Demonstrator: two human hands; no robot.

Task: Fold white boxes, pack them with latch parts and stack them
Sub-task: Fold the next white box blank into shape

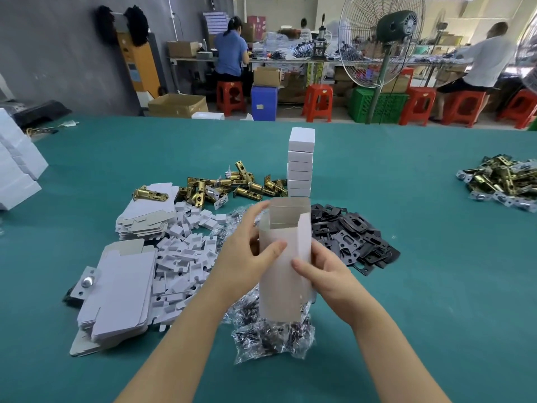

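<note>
White box (283, 266), part-folded, held upright above the near middle of the green table (436, 286); its top end is open, showing the grey inner face, and the bottom end is also unclosed. Left hand (247, 251) grips the box's left side, thumb across the front face, fingers curled behind the upper edge. Right hand (322, 274) grips the lower right edge, thumb pressed on the front panel, fingers wrapped behind.

Directly below the box: clear plastic bags of small dark screws (273, 335), lying on the table toward its near edge. Just right of the box: heap of black strike plates (354, 239). Behind the box, toward the table's middle: stack of closed white boxes (301, 164), standing as a single column. Left of that stack: pile of brass latch parts (232, 184), with one latch (149, 194) resting apart on a pile of flat box blanks (148, 216). A second, nearer pile of flat blanks (119, 292) lies toward the near left corner, a silver latch plate (85, 282) touching its left side. Between the blank piles and the hands: scattered small white card inserts (186, 257). Far right edge: a further heap of brass latches (502, 181). Left edge: more closed white boxes (17, 167), stacked
</note>
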